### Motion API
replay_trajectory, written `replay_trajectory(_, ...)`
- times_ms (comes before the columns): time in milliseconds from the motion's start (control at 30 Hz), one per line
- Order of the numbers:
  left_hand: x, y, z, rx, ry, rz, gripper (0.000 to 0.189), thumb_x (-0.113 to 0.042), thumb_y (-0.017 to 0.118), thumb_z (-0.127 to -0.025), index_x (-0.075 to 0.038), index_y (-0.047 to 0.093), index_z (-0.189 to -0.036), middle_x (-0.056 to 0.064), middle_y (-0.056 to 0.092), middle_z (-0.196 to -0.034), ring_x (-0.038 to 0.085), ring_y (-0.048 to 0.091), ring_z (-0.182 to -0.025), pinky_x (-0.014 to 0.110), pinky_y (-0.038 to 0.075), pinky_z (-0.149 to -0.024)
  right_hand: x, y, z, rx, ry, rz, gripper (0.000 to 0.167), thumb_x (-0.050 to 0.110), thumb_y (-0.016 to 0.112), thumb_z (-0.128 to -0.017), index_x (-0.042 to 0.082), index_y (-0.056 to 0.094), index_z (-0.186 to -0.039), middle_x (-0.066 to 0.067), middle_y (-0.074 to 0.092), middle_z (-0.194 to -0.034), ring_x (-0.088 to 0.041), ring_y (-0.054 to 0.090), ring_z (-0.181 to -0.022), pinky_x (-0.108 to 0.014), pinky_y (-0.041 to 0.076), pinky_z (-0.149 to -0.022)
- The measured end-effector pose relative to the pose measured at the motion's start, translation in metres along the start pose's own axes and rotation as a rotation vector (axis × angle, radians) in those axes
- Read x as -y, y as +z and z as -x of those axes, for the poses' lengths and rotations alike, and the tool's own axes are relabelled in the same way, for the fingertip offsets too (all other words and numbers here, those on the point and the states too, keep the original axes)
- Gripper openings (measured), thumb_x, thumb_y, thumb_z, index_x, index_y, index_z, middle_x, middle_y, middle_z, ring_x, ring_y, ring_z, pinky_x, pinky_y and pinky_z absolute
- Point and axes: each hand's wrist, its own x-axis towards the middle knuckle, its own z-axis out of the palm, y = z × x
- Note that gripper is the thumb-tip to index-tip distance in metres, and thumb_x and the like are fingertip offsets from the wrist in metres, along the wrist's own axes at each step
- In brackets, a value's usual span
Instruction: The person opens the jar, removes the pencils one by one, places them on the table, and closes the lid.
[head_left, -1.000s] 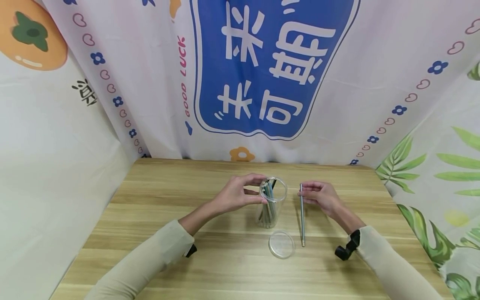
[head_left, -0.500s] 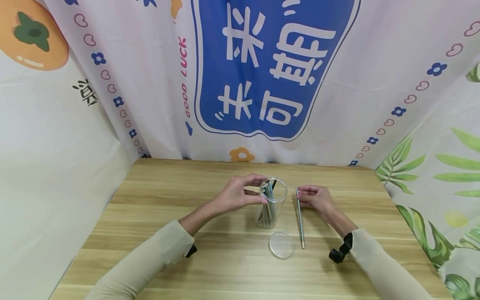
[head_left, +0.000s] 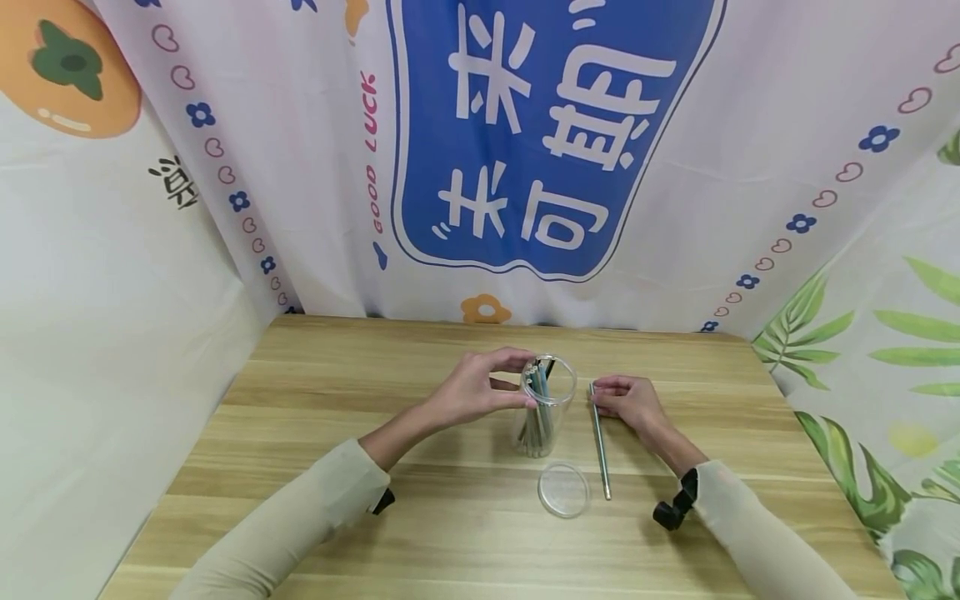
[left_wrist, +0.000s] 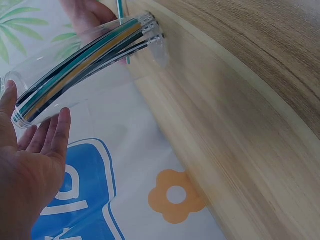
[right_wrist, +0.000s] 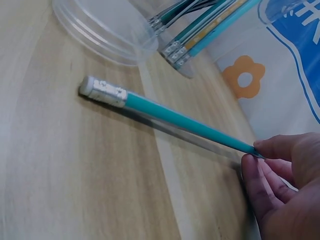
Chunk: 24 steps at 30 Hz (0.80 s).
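A clear jar (head_left: 552, 403) stands upright on the table. My left hand (head_left: 472, 388) holds it near the rim, thumb on the near side and fingers on the far side. Inside lean several pencils (head_left: 535, 421), their metal-banded eraser ends at the bottom in the left wrist view. Just right of the jar, my right hand (head_left: 634, 403) pinches a teal pencil (right_wrist: 185, 123) by its far end between thumb and fingertips. That pencil's white eraser (right_wrist: 87, 86) points back toward me, low over the wood.
A round clear lid (head_left: 564, 490) lies in front of the jar, left of the pencil's eraser end. The wooden table (head_left: 337, 367) meets a printed cloth (head_left: 330, 250) at its back edge, with more cloth at both sides.
My right hand has moved left and slightly nearer to me, shifting the teal pencil's far end toward the jar. The left hand and the jar have stayed in place.
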Motion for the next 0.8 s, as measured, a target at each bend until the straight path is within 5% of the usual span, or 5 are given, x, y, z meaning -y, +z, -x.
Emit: replay_trajectory(800, 0.000, 0.001, 0.000, -0.004, 0.005, -0.004, 0.064, -0.009, 0.092, -0.083, 0.000, 0.064, -0.140, 0.015, 0.071, -0.135, 0.030, 0.070, -0.123, 0.026, 0.065, -0.091, -0.001, 0.013, 0.003, -0.130, -0.143, 0.370, 0.025, 0.002, 0.084, -0.086, -0.006, 0.077, -0.109, -0.012, 0.078, -0.090, -0.012, 0.073, -0.071, -0.021, 0.065, -0.065)
